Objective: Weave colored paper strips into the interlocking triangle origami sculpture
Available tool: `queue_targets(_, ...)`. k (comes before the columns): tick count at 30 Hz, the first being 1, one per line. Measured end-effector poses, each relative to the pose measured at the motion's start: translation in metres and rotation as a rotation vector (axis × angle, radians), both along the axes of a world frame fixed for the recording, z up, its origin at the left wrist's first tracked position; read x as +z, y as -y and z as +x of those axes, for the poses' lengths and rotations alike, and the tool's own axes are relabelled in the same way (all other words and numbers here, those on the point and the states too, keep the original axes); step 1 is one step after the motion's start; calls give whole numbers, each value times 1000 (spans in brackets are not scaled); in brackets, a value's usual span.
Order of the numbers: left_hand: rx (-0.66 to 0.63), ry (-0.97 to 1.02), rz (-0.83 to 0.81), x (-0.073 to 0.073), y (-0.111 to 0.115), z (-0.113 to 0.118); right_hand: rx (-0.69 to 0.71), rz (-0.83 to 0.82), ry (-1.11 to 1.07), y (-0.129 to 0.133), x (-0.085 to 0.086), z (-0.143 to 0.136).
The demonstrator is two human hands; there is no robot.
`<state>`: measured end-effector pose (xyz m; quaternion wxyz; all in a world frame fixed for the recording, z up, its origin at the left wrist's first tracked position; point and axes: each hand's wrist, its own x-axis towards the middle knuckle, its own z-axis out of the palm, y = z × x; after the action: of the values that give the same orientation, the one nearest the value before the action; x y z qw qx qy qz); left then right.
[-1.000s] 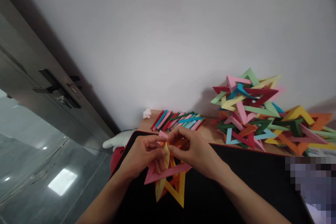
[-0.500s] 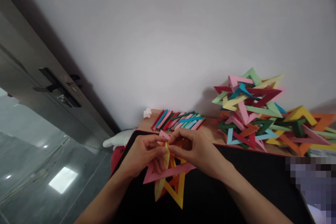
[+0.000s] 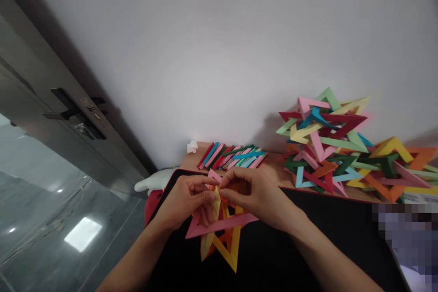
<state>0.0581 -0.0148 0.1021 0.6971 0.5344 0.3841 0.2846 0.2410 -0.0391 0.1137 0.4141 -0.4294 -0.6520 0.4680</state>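
Both hands meet over a folded-paper star (image 3: 235, 246) made of interlocked pink, yellow, orange and pale yellow strips. My left hand (image 3: 186, 203) pinches a pale yellow paper strip (image 3: 216, 210) between thumb and fingers. Its other fingers curl behind the strip, inside the pink frame. At the strip's upper tip, my right hand (image 3: 251, 194) is closed in a pinch, thumb and forefinger meeting beside an orange piece. The fingertips partly hide the joint. The star's lower points hang over the black mat (image 3: 273, 260).
Folded paper strips (image 3: 232, 157) lie on the wooden table (image 3: 273, 171) by the wall. Finished paper stars (image 3: 325, 123) are piled at the right. A crumpled white paper (image 3: 192, 147) sits at the table's left corner. A door with a black handle (image 3: 68, 112) stands at left.
The star has tilted very slightly, its lower points shifting a little left. Both hands keep nearly the same pinch and place.
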Motion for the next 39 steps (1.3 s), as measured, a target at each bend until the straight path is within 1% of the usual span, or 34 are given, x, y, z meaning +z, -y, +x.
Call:
queue_targets(8,-10,-19,9,-2,-1,-1,0,-22,-5,-2,-1,-2)
queue_targets(16,14,-35,15,0,-1,0,1,-35,9,0,0,-3)
queue_targets(21,30,-38,18,-3,-2,-1,14,13,43,0,0,-2)
queue_targets(24,33,-54,19,-3,-2,-2,28,98,102,-1,0,0)
queue_targets(27,20,-60,13,-1,-1,-2,46,244,167,0,-3,2)
queue_targets(29,13,-61,8,1,-1,-3,28,349,234,0,-7,2)
queue_targets(35,40,-86,21,0,-3,-5,-111,614,392,1,-23,-10)
queue_targets(39,40,-96,24,-1,-3,-7,-257,751,468,3,-33,-20)
